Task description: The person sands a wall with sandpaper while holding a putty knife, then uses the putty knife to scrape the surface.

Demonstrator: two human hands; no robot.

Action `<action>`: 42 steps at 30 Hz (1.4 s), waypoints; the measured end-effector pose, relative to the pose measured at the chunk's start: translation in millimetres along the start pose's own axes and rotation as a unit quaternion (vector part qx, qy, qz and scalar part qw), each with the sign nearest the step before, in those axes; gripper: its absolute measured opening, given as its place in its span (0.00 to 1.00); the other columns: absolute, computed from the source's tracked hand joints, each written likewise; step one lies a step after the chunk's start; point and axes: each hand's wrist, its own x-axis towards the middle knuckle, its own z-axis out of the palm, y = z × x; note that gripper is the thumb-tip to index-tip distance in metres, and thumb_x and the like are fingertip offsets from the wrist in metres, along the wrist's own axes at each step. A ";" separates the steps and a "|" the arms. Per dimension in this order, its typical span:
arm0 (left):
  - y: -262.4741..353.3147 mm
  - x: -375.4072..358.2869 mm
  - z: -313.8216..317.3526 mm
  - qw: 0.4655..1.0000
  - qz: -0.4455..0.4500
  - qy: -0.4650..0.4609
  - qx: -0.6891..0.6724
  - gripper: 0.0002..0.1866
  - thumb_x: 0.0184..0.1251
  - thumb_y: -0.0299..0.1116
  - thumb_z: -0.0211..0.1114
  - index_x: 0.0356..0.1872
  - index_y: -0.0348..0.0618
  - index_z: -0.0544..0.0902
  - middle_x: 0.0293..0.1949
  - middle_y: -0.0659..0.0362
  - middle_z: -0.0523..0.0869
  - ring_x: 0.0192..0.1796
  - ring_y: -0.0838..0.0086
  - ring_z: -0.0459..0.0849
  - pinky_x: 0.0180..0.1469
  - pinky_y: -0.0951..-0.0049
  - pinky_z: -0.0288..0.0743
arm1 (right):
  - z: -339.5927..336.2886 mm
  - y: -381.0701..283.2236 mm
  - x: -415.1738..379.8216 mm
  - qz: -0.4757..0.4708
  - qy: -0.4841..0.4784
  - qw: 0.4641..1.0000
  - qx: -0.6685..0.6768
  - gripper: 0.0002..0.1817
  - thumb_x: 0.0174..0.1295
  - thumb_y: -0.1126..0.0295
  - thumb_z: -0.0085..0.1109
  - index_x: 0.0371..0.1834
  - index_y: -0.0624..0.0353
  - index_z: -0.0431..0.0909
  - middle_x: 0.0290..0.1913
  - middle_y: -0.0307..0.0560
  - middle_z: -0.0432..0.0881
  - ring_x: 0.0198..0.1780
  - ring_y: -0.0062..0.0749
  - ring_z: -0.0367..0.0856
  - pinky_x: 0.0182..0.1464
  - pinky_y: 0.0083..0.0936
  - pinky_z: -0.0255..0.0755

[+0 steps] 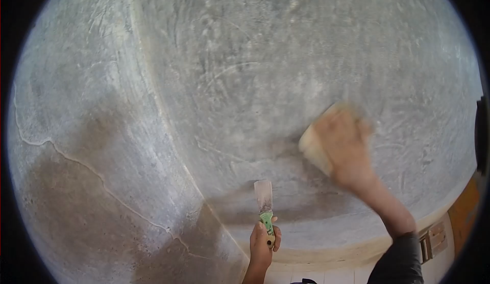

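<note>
My left hand (264, 239) is wrapped round the green handle of a putty knife (263, 196) at the bottom centre, its flat, smeared blade pointing up. To the right, my right hand (344, 138), blurred by motion, presses a pale, cream-coloured pad (315, 150) against the grey plastered wall (255, 105). The pad's left edge shows beyond the hand; the rest lies hidden under the palm and fingers. What the pad is made of cannot be made out.
A corner line runs down between two grey wall faces. The left face (102, 131) has a long, winding crack. Pale floor tiles (326, 275) show at the bottom. A brown wooden object (436, 239) lies at the lower right, and a dark object (481, 136) stands at the right edge.
</note>
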 end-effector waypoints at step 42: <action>71.2 35.5 -117.6 0.999 -0.008 0.010 -0.033 0.28 0.74 0.57 0.47 0.53 0.39 0.73 0.24 0.60 0.75 0.19 0.77 0.72 0.19 0.77 0.61 | 31.4 -123.5 87.0 -0.017 -0.005 1.000 0.022 0.34 0.58 0.68 0.57 0.72 0.54 0.62 0.73 0.52 0.61 0.73 0.42 0.58 0.69 0.49 0.50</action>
